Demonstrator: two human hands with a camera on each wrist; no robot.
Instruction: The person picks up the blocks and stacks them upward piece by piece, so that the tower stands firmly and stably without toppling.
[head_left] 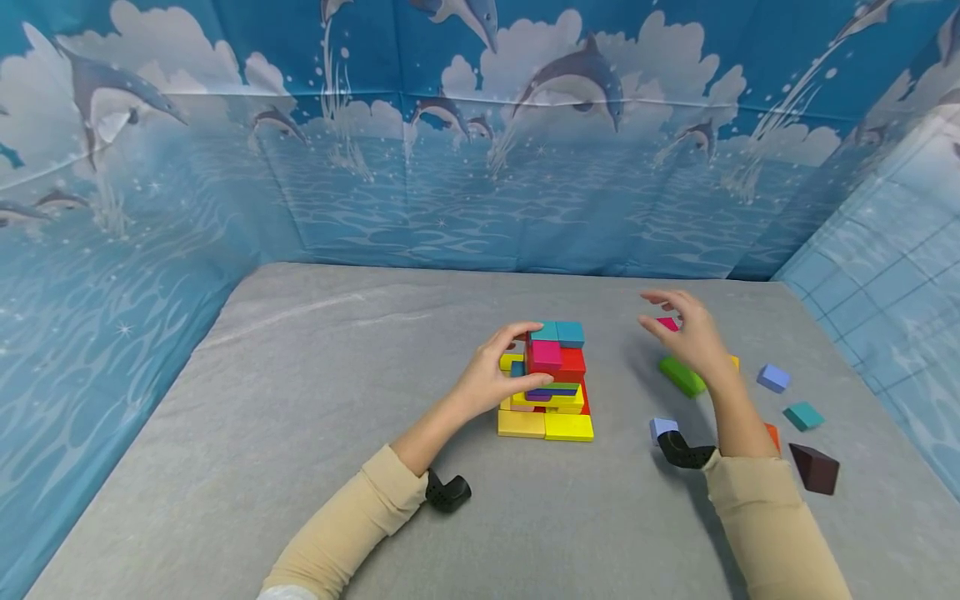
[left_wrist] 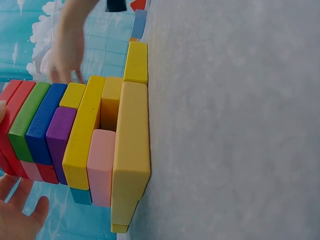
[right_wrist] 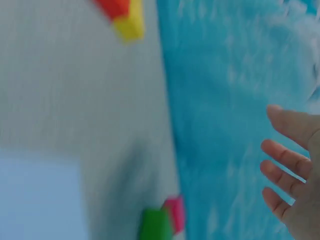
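1. The left hand (head_left: 497,377) curled round the left side of the block stack (head_left: 550,383), thumb and fingers gripping the upper layers near a magenta block (head_left: 545,356).
2. The stack stood near the middle of the grey cloth table (head_left: 315,375). It was built of smooth, painted rectangular blocks: yellow slabs at the base, with red, purple and blue ones above and two teal blocks (head_left: 559,333) on top.
3. The left wrist view showed the layers edge-on: a wide yellow base slab (left_wrist: 131,150), a pale pink block (left_wrist: 101,167), then purple (left_wrist: 61,137), blue (left_wrist: 46,122), green and red pieces.
4. The right hand (head_left: 686,332) hovered at 3 o'clock from the stack, fingers spread and relaxed, holding nothing. The right wrist view was blurred but showed straight fingers (right_wrist: 286,157).
5. Just under that hand lay a green block (head_left: 682,376), and a small pink block (head_left: 667,323) showed beyond the fingers.
6. Loose pieces were scattered at 3 to 4 o'clock: two lavender blocks (head_left: 773,377), one teal block (head_left: 803,415), one dark brown wedge (head_left: 816,467), and one orange piece partly hidden by the forearm.
7. No containers were in view; a blue dolphin backdrop (head_left: 480,133) walled in the table.
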